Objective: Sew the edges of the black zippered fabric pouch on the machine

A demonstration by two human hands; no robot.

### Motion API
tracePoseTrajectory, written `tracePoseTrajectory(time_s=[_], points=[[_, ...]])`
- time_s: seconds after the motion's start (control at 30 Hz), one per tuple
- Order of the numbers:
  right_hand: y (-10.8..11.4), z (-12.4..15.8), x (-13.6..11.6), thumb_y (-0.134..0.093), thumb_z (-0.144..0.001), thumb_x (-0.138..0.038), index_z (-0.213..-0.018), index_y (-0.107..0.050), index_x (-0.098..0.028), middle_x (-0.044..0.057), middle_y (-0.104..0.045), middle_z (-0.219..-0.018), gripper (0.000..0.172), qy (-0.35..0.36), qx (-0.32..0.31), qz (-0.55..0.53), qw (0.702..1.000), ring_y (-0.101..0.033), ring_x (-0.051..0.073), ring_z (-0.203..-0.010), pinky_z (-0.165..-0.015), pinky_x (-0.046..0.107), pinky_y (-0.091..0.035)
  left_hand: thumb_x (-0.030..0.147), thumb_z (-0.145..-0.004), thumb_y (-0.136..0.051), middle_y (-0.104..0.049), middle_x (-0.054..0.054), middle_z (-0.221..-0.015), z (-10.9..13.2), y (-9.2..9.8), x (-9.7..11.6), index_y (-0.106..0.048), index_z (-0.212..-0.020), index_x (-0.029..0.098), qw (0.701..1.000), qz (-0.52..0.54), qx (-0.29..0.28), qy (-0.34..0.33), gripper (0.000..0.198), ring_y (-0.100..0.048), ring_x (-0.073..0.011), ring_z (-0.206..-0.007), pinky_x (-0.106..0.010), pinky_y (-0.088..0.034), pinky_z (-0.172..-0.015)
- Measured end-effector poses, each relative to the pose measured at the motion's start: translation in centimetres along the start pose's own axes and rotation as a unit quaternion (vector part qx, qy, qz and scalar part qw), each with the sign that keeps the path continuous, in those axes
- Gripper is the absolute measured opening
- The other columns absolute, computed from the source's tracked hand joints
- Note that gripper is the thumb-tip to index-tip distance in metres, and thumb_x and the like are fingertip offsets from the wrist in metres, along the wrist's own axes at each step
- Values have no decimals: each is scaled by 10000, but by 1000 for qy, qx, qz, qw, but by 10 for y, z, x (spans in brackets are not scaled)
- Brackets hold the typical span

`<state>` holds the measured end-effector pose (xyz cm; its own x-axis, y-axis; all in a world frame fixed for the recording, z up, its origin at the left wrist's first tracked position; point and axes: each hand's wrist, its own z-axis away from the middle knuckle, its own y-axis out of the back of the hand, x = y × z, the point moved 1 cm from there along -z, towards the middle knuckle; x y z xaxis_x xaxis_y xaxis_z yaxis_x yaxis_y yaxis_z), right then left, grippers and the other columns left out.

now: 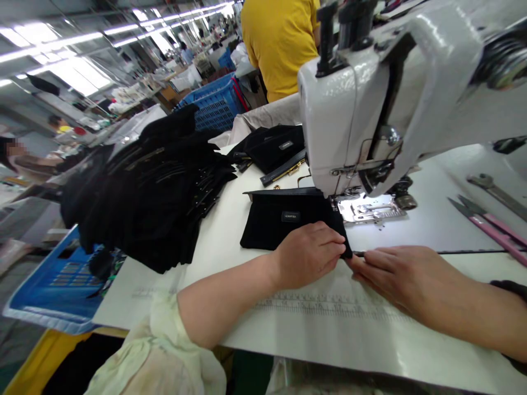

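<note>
A flat black fabric pouch (263, 226) with a small rectangular label lies on the table, its right edge beside the needle area of a white sewing machine (340, 118). My left hand (310, 253) rests over the pouch's right part, fingers curled and closed at its lower right corner. From the right, my right hand (403, 274) meets that same corner with its fingers pressed together, gripping the corner's tip. The fingertips partly cover the corner. Above the pouch's far edge is a dark strip with gold-coloured metal (284, 169).
A large heap of black pieces (152, 186) sits at the left, above a blue crate (61, 280). More black pouches (272, 145) lie behind. Pink-handled scissors (489, 225) and a wrench (498, 192) are at the right. A person in a yellow shirt (282, 44) is beyond the machine.
</note>
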<state>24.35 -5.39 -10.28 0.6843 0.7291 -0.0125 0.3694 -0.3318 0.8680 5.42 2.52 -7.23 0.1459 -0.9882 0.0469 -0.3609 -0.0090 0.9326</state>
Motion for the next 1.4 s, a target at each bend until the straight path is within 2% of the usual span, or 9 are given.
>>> tracePoseTrajectory(time_s=[0.23, 0.37, 0.53, 0.7, 0.83, 1.0, 1.2, 1.27, 1.4], points=[[4, -1, -3, -292, -1026, -161, -847, -611, -145, 9, -550, -634, 366, 29, 11, 17, 999, -504, 133, -498, -480, 308, -355, 168, -977, -469, -721, -104, -1042, 0, 0, 4, -695, -1034, 110, 995, -67, -70, -6, 240, -641, -183, -974, -315, -546, -867], [6, -3, -5, -282, -1027, -144, -849, -623, -127, 10, -560, -621, 386, 37, 29, 24, 999, -517, 126, -490, -488, 296, -372, 166, -980, -453, -707, -104, -1055, -1, 2, 5, -686, -1032, 98, 991, -96, -86, -23, 248, -627, -181, -917, -300, -535, -832], [8, -2, -4, -301, -1031, -158, -885, -644, -123, 19, -585, -652, 375, 38, 11, 20, 999, -531, 127, -512, -501, 301, -375, 149, -960, -463, -692, -113, -1054, -2, 5, 9, -676, -1035, 75, 987, -120, -100, -38, 238, -615, -195, -872, -305, -523, -763], [17, -3, 5, -368, -1023, -173, -764, -638, -157, 9, -567, -633, 375, 49, 43, -17, 998, -529, 114, -541, -536, 297, -392, 158, -968, -452, -671, -138, -1090, -2, 7, 14, -662, -1084, 61, 980, -146, -131, -37, 259, -608, -194, -887, -304, -509, -751], [16, -4, 11, -394, -1028, -218, -984, -654, -100, -3, -563, -640, 289, 25, 84, 30, 996, -540, 115, -543, -535, 288, -409, 166, -965, -442, -668, -152, -1062, -3, 10, 15, -659, -1079, 46, 979, -138, -143, -41, 273, -609, -201, -869, -310, -509, -727], [7, -2, 8, -342, -1030, -176, -1040, -634, -90, 3, -590, -678, 304, 38, 67, 69, 995, -565, 125, -571, -541, 297, -405, 178, -962, -445, -680, -132, -1064, -3, 8, 13, -673, -1016, 79, 983, -122, -136, -31, 254, -615, -191, -847, -307, -520, -721], [4, -2, 3, -255, -1017, -93, -1015, -627, -113, 13, -634, -712, 372, 58, 51, 95, 992, -583, 124, -556, -529, 287, -412, 141, -959, -420, -731, -100, -1037, 1, 5, 7, -681, -905, 92, 996, -62, -53, -38, 271, -644, -162, -927, -285, -526, -887], [5, -3, 4, -247, -1022, -101, -1004, -620, -114, 8, -633, -698, 374, 49, 55, 91, 993, -582, 118, -542, -511, 278, -423, 126, -966, -407, -731, -89, -1033, 3, 3, 5, -672, -944, 94, 998, -38, -48, -10, 268, -651, -150, -959, -274, -524, -916], [5, -6, 5, -255, -1024, -110, -981, -622, -113, 11, -645, -707, 370, 34, 65, 90, 993, -604, 113, -554, -489, 267, -458, 173, -979, -463, -681, -100, -1137, 1, 0, 1, -626, -1123, 102, 991, -11, -80, 108, 229, -653, -153, -1015, -251, -543, -896]])
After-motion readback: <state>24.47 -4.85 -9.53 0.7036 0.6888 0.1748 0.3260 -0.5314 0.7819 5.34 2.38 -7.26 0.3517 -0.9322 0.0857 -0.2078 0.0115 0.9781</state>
